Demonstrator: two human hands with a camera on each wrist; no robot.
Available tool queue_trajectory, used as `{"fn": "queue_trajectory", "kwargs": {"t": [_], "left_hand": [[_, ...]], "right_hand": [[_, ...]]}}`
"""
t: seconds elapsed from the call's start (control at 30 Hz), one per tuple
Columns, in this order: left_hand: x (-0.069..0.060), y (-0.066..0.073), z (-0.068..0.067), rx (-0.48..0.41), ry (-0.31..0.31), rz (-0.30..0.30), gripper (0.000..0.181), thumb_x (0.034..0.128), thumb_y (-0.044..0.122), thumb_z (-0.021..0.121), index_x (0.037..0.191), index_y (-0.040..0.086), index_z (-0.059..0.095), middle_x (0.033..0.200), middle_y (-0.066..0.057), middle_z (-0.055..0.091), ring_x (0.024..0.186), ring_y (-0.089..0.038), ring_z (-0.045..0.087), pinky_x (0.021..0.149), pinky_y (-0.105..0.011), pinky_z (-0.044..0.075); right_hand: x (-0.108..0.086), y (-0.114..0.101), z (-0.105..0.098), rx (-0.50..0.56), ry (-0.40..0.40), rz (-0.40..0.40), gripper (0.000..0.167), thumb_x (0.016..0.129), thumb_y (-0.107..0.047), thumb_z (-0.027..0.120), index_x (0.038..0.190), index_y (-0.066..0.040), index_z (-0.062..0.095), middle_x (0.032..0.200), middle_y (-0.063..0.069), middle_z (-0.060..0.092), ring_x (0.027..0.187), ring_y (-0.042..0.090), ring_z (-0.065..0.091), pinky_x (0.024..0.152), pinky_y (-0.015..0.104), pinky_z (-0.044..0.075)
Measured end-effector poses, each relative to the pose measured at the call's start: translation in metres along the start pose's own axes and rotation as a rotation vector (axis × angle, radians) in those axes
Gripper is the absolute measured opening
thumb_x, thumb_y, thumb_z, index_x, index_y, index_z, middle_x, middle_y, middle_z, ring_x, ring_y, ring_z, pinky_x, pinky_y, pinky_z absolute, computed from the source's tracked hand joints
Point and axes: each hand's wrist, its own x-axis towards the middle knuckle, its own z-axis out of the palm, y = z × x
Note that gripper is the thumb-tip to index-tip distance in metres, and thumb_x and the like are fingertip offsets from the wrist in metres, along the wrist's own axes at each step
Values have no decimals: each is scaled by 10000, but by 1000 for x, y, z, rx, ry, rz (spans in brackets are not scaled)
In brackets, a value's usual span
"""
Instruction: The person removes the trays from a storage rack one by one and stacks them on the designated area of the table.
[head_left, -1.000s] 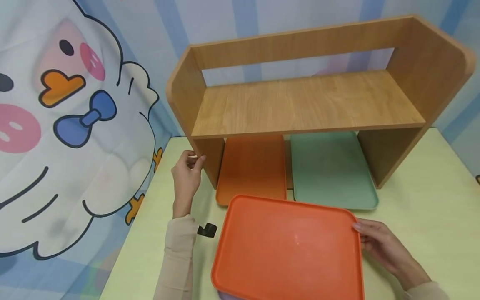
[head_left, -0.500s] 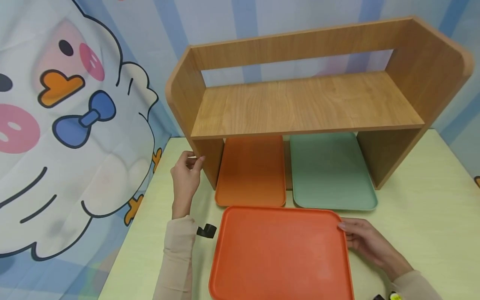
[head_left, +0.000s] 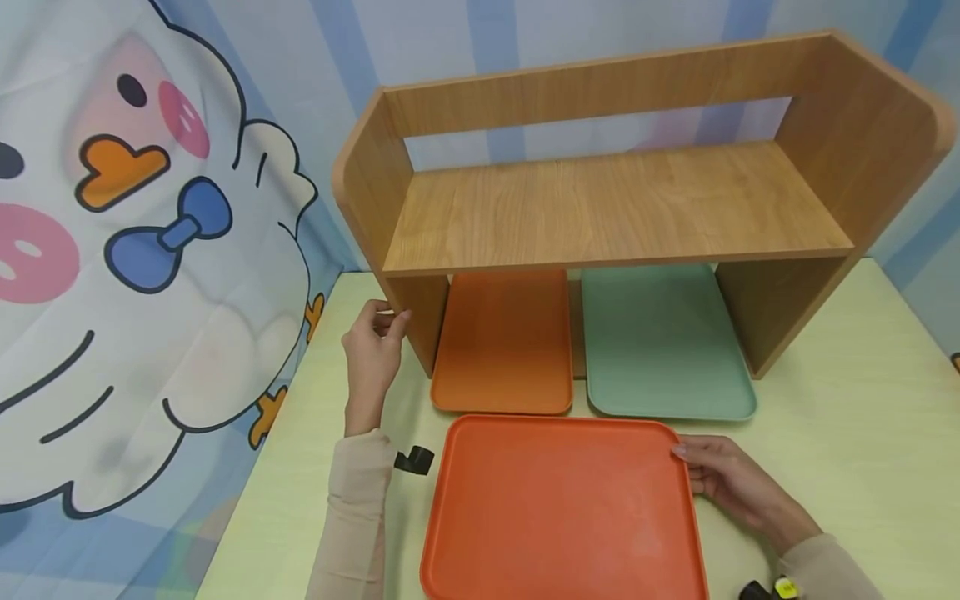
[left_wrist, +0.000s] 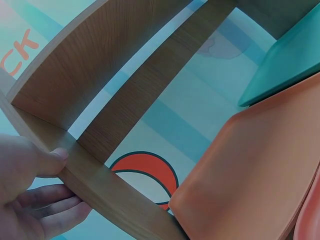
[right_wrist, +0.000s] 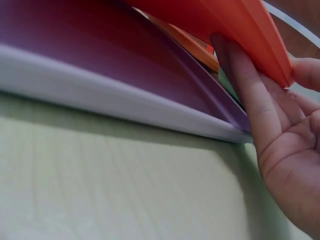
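Gripping red-orange tray at far right corner: right hand fingers. Tray glossy, rectangular, rounded corners, raised rim. Left hand fingers pinch wooden shelf at left side.

The red tray is glossy plastic, shelf wood-grained, shadowed purple tray probably plastic.

The head view is evenly bright and sharp, with a soft sheen on the red-orange tray and shade beneath the shelf. The left wrist view looks dimmer, bluish; the right wrist view is soft, a blurred shadow skirting the purple tray on the worktop.
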Motion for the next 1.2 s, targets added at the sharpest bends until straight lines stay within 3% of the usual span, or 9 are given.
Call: {"fn": "queue_trajectory", "kwargs": {"t": [0.2,0.3,0.43,0.53,0.8,1.0,1.2], "left_hand": [[0,-1,0,-1,1,5,238,908,234,663,1047,43,629,896,-144,718,758,-238,666,592,-295,481],[0,-2,1,-2,-1,4,240,909,235,662,1049,43,628,899,-145,717,759,-239,666,593,-297,483],[0,-1,0,0,-1,-2,241,909,240,662,1047,45,628,902,-143,717,761,-240,667,591,-295,481],[0,0,0,5,1,-4,242,909,241,662,1051,48,630,902,-139,719,759,-237,667,584,-289,474],[1,-1,0,4,1,-10,243,905,245,667,1041,48,629,900,-137,719,758,-236,668,586,-286,474],[0,0,0,0,0,-15,244,906,247,665,1044,49,629,905,-136,718,760,-233,664,587,-281,473],[0,0,0,-8,0,-8,239,905,245,667,1038,50,631,903,-137,719,760,-234,665,593,-292,482]], "right_hand": [[-2,-3,0,-97,58,57,368,1040,-26,278,1223,23,593,1140,110,689,1027,200,673,836,344,548],[-4,-6,4,-261,180,119,329,1035,-101,383,1275,46,553,1129,71,698,1006,187,682,822,351,550],[-5,-12,13,-504,356,220,431,996,-186,509,1279,139,507,1054,59,719,898,165,710,764,345,564],[-4,-16,20,-629,432,251,467,974,-217,552,1235,170,525,1015,105,720,825,161,719,726,340,572],[1,-17,38,-941,651,290,400,896,-285,664,1116,49,665,957,121,726,692,124,705,636,274,558],[4,-15,47,-1182,720,261,307,875,-253,692,1032,9,714,898,117,742,632,108,694,586,247,530],[8,-11,54,-1311,792,216,221,856,-192,706,958,3,723,825,91,741,595,81,672,575,233,493]]}}
